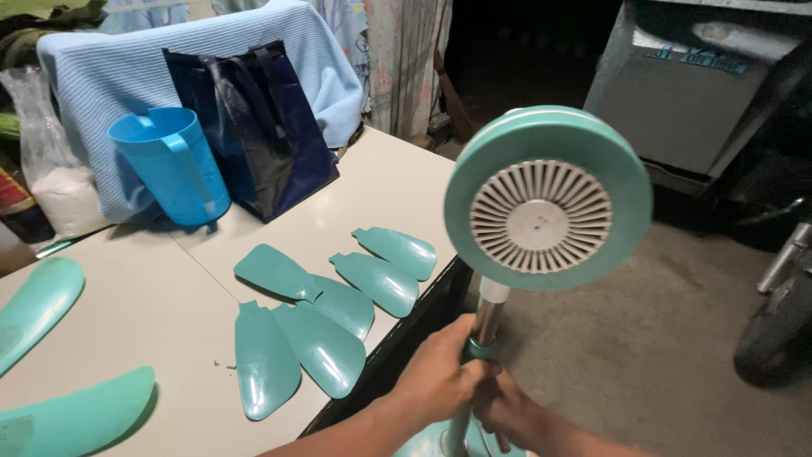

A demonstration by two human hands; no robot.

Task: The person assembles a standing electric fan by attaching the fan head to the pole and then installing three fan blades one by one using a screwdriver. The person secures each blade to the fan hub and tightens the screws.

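Note:
A teal fan motor head (548,199) with a white vented back stands on a metal pole (486,320) beside the table. My left hand (438,375) grips the pole just under a teal collar. My right hand (510,408) holds the same pole slightly lower, behind it. The teal base (427,442) shows at the bottom edge. Several teal fan blades (326,317) lie loose on the white table (152,313) to the left of my hands.
A blue plastic jug (173,165) and a dark blue bag (258,127) stand at the table's back, against a chair with a light blue cloth (93,76). Two curved teal pieces (51,355) lie at the left. A wheel (774,334) sits at right on the concrete floor.

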